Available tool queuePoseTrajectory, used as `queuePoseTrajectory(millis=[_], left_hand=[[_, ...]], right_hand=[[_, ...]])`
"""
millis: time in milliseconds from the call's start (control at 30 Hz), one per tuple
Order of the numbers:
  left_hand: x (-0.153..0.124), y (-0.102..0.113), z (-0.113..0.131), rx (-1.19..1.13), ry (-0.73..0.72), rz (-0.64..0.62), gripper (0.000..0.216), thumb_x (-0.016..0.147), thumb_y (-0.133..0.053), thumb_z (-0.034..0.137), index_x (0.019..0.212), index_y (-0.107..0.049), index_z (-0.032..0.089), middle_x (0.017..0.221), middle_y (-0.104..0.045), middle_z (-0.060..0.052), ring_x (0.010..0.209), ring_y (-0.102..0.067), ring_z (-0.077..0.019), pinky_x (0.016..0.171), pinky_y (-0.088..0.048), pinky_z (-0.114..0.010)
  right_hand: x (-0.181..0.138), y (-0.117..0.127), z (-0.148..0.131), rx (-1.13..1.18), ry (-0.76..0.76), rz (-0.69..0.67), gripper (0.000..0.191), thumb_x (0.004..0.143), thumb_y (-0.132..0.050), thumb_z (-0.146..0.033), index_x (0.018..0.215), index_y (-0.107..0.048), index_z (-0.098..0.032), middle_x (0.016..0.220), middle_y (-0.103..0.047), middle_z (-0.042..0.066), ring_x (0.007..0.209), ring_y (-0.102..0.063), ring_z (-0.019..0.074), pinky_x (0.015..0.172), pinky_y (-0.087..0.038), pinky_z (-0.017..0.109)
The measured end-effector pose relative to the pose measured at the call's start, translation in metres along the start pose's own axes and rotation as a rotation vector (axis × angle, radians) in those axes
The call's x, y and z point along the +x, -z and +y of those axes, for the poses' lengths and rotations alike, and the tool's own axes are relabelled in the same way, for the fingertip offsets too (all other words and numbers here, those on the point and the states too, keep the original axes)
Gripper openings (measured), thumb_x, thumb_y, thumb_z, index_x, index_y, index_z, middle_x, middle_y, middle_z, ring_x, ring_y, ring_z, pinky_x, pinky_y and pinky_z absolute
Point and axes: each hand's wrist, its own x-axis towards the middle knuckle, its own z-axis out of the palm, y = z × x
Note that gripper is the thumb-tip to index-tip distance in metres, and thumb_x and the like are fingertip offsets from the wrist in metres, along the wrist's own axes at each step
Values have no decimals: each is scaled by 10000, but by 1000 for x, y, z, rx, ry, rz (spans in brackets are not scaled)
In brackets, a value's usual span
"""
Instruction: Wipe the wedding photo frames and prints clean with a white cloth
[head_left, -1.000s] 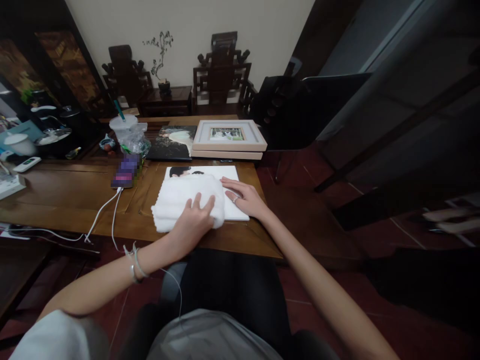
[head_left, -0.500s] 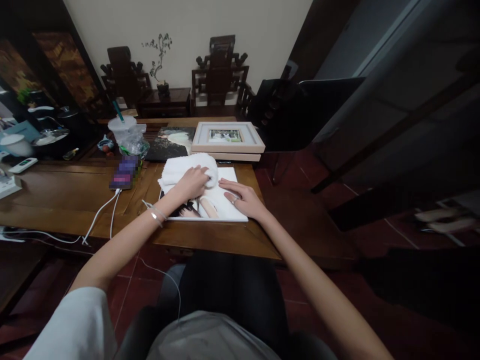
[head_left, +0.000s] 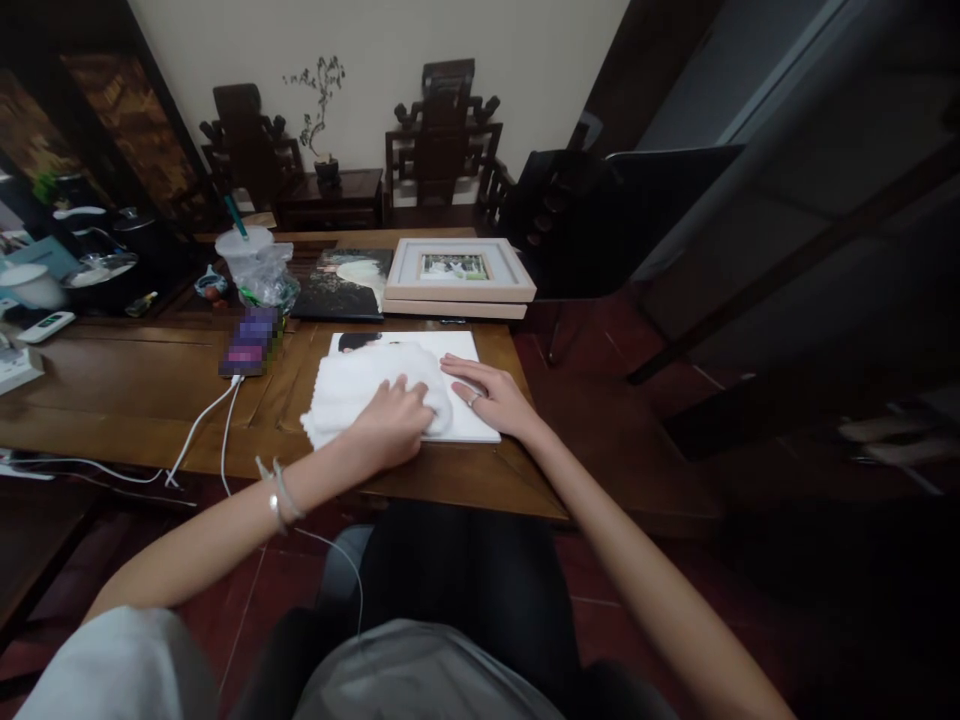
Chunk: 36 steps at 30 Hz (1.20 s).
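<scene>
A flat white-bordered photo panel (head_left: 469,422) lies on the wooden table (head_left: 465,480) in front of me, part of a dark-haired figure showing at its top left. Over most of it is spread a fluffy white towel (head_left: 352,385), which hangs past the panel's left and front edges. My left hand (head_left: 397,415) presses on the towel near the front edge, its fingers curled into the cloth. Flat on the panel's right side rests my right hand (head_left: 491,395), fingers stretched out and a ring on one of them.
Behind the panel stand two stacked pale picture frames (head_left: 457,272) and a dark picture (head_left: 341,283). To the left are a phone (head_left: 253,342) with white cables, a plastic cup (head_left: 244,250) in a bag, and a white remote (head_left: 46,327). Carved chairs (head_left: 444,130) stand beyond the table.
My left hand has dragged the towel toward me, from the panel's far part to its near edge. The figure's dark hair now shows at the top; the lower part is covered. My right hand stays.
</scene>
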Motion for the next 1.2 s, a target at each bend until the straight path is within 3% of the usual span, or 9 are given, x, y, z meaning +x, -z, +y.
queuePoseTrajectory(millis=[133,267,467,633,733,867,1067,1200], left_hand=[[-43,-1,36,7,-62,6,260,849,-521,138,1031,-706,123,1376,-520,-188,1306,-455,-403,1010,-438,-527],[-49,5,39,-79,-52,-41,275,831,-521,105,1026,-714,126,1417,-502,-167,1361,-405,-415,1050,-425,-526],[-4,-2,-8,-175,107,-55,357,784,-454,-12,1007,-708,102,1460,-481,-160,1402,-367,-360,1104,-369,-540],[27,-20,-64,-176,264,26,420,809,-404,-8,1100,-673,133,1531,-396,-136,1448,-258,-373,1063,-240,-748],[32,-25,-78,-155,304,53,416,832,-394,7,1103,-675,149,1533,-399,-116,1443,-252,-387,1030,-256,-774],[19,-23,-59,-114,297,26,463,798,-384,-46,1086,-689,151,1554,-373,-93,1445,-253,-384,1055,-295,-722],[-40,-12,8,-157,221,-18,402,790,-436,-30,988,-721,172,1554,-375,-81,1446,-257,-415,1067,-290,-724],[-69,-4,26,-191,118,-61,351,765,-493,-9,938,-725,188,1555,-374,-71,1441,-266,-422,1058,-341,-699]], right_hand=[[0,0,0,-13,17,-4,312,887,-551,-254,1156,-708,-247,1284,-655,67,1271,-548,252,1116,-393,514],[0,1,0,-20,19,-8,314,884,-550,-260,1154,-709,-242,1277,-659,66,1268,-551,247,1112,-404,494],[0,1,0,-27,-2,-10,320,881,-549,-251,1161,-704,-239,1294,-647,67,1275,-545,239,1118,-397,497],[0,1,2,-14,5,-7,318,877,-556,-254,1157,-705,-237,1297,-644,71,1273,-546,242,1121,-391,503],[0,1,2,-15,-1,-1,314,874,-562,-251,1152,-707,-252,1301,-643,56,1273,-546,243,1122,-391,503],[-1,1,2,-3,0,2,315,876,-561,-254,1155,-706,-240,1303,-642,66,1273,-545,247,1119,-394,508],[-1,2,0,-26,10,-9,311,890,-544,-258,1156,-704,-230,1285,-653,77,1273,-546,247,1120,-389,520],[-1,2,0,-30,19,-6,311,891,-545,-261,1157,-702,-231,1286,-653,72,1274,-546,241,1123,-390,502]])
